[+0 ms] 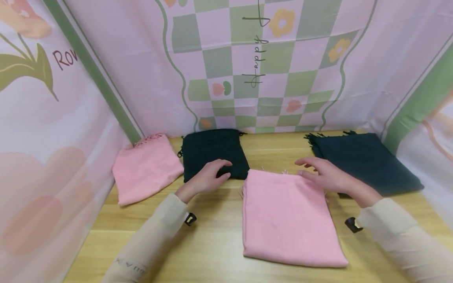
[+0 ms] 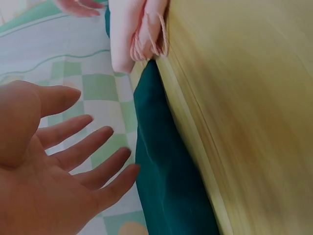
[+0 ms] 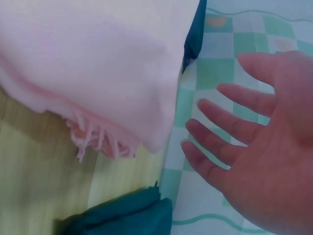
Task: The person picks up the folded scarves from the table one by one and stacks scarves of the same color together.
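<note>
A folded pink scarf (image 1: 288, 220) with fringed edges lies flat on the wooden table, right of centre. My right hand (image 1: 327, 177) hovers over its far right corner, fingers spread and relaxed; the right wrist view shows the palm (image 3: 274, 156) holding nothing. To the left, my left hand (image 1: 209, 177) is in the air in front of a folded dark green scarf (image 1: 214, 149), overlapping it in the head view. Its fingers (image 2: 93, 147) are apart and grip nothing in the left wrist view.
Another pink scarf (image 1: 146, 169), folded, lies at the far left. A second dark green scarf (image 1: 368, 161) is at the right, its fringe toward the back. Patterned cloth (image 1: 226, 70) walls the table's back and both sides.
</note>
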Motion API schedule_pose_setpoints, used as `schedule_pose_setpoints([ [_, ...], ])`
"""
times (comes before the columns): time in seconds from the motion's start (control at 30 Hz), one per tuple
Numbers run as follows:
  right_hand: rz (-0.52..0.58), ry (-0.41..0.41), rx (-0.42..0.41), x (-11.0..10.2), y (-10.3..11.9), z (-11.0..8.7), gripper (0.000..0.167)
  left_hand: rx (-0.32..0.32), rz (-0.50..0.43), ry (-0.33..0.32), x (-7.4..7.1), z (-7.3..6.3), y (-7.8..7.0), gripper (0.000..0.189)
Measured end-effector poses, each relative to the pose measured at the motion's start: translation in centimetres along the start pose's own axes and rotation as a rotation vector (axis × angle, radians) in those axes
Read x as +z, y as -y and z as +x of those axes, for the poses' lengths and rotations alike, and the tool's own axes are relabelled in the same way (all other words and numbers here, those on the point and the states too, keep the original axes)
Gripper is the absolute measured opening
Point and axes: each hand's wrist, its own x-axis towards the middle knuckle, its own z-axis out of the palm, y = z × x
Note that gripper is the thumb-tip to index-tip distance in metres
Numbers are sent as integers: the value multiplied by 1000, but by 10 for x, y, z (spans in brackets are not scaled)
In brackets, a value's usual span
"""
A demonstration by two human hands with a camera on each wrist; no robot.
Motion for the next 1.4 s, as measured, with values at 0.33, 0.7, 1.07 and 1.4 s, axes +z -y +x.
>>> schedule_pose_setpoints([
  [0.33, -87, 12, -20, 13, 20, 12, 53, -67, 218, -88, -3, -9, 3, 55],
  [0.7, -140, 17, -99, 23, 43, 30, 63, -34, 333, -139, -10, -19, 16, 60],
  [1.07, -134, -10, -137, 34, 64, 51, 66, -25, 337, -241, -24, -35, 35, 52],
  [1.4, -90, -44, -185, 40, 83, 71, 63, -40, 293, -343, -41, -49, 53, 43],
])
